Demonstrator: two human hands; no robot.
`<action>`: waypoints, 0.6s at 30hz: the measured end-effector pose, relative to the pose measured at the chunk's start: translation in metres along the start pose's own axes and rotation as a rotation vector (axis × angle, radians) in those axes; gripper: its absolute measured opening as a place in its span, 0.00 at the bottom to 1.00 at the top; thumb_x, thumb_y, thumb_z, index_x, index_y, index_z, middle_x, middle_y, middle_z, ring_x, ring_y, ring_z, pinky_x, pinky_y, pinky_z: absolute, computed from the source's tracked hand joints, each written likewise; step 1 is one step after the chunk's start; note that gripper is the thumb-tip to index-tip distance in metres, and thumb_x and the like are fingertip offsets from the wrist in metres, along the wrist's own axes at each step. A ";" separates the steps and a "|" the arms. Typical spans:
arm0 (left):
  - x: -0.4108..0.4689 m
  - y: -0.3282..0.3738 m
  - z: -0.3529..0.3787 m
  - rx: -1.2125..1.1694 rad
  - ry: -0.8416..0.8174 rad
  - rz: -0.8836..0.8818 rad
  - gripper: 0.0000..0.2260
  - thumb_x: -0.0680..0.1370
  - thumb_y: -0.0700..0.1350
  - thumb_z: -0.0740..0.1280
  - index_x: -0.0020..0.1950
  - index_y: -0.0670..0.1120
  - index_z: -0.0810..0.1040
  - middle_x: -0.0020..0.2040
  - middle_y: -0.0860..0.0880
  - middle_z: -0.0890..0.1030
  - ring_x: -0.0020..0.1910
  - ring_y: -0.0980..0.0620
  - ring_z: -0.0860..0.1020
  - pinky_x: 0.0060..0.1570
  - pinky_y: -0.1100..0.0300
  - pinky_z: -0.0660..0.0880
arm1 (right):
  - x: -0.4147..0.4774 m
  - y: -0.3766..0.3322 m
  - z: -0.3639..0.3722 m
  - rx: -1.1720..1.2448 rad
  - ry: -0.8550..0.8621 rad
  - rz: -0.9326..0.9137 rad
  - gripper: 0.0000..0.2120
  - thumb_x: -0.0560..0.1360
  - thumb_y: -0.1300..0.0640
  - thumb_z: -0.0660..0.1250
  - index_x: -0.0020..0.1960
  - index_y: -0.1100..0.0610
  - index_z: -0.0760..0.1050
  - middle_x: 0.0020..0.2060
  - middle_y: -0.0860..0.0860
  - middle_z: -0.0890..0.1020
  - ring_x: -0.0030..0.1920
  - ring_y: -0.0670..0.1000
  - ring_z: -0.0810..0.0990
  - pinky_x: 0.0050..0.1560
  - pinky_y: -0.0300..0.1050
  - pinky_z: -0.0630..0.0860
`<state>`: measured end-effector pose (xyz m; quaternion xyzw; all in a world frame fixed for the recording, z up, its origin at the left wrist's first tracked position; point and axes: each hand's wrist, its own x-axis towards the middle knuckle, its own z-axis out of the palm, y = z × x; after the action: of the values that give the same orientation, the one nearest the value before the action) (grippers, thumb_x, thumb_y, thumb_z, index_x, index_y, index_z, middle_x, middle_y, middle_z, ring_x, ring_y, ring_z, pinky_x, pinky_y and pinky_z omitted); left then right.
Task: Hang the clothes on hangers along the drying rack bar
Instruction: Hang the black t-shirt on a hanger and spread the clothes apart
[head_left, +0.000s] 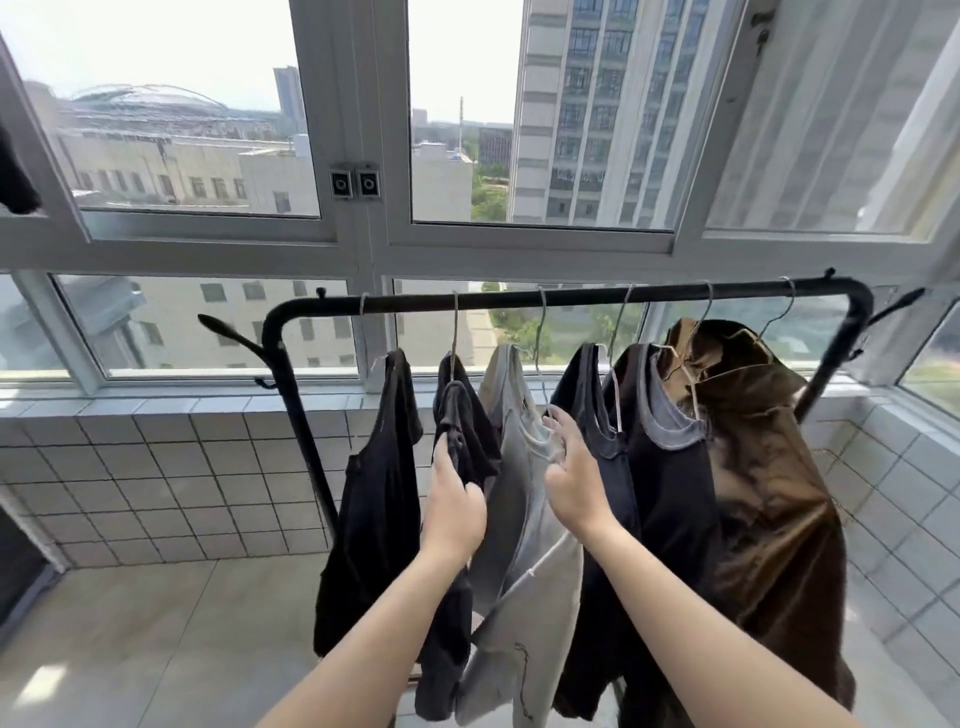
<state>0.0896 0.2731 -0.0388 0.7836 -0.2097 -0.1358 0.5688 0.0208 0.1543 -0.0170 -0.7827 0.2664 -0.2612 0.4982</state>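
Forearms, two, bare, enter from the near edge and reach up toward the garments.

Left hand (453, 506): grip pressed together, pinching a bunched fold of the dark garment (464, 441) on the second hanger from the left.

Right hand (574, 475): fingers curled at the neckline of the grey shirt (524, 519); grip loosely pressed on the collar edge, though whether it also catches the hanger wire (540, 358) cannot be told.

Garments, six, on thin wire hangers, left to right: black sleeveless top (379, 499), dark garment, grey shirt, dark navy top (597, 415), black top with grey collar (670, 467), brown jacket (769, 499). The right three are crowded, touching one another.

Handling, as judged: fabrics soft and limp, light apart from the bulkier jacket; wire hangers slight and apt to swing or slip along the bar. Best hold appears to be at the collar or shoulder seam, where the hanger gives support.

Drying rack bar (571, 297): black, horizontal, beyond the hands, carrying all six hooks.

Tiled wall (156, 467) and window (363, 156), far behind the rack.
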 end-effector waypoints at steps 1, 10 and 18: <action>-0.002 0.000 0.005 -0.020 0.024 -0.015 0.30 0.79 0.33 0.54 0.79 0.49 0.51 0.75 0.49 0.64 0.59 0.56 0.73 0.55 0.66 0.66 | -0.001 0.002 -0.005 0.007 0.008 -0.009 0.36 0.71 0.79 0.49 0.75 0.57 0.58 0.72 0.55 0.68 0.73 0.51 0.64 0.67 0.34 0.59; -0.002 -0.007 0.017 -0.051 0.103 -0.022 0.30 0.77 0.28 0.50 0.78 0.47 0.56 0.75 0.48 0.64 0.75 0.51 0.61 0.72 0.62 0.57 | -0.002 0.007 -0.011 -0.001 0.084 -0.022 0.36 0.70 0.79 0.50 0.75 0.59 0.58 0.70 0.54 0.69 0.72 0.49 0.65 0.70 0.35 0.58; -0.003 -0.009 0.022 -0.058 0.076 -0.033 0.30 0.78 0.29 0.50 0.77 0.49 0.57 0.74 0.48 0.66 0.73 0.50 0.64 0.67 0.64 0.59 | -0.003 0.008 -0.011 -0.019 0.072 -0.038 0.35 0.71 0.80 0.50 0.75 0.60 0.58 0.69 0.55 0.70 0.72 0.50 0.65 0.66 0.29 0.57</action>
<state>0.0790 0.2584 -0.0540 0.7749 -0.1708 -0.1213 0.5964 0.0100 0.1460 -0.0208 -0.7823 0.2717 -0.2961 0.4759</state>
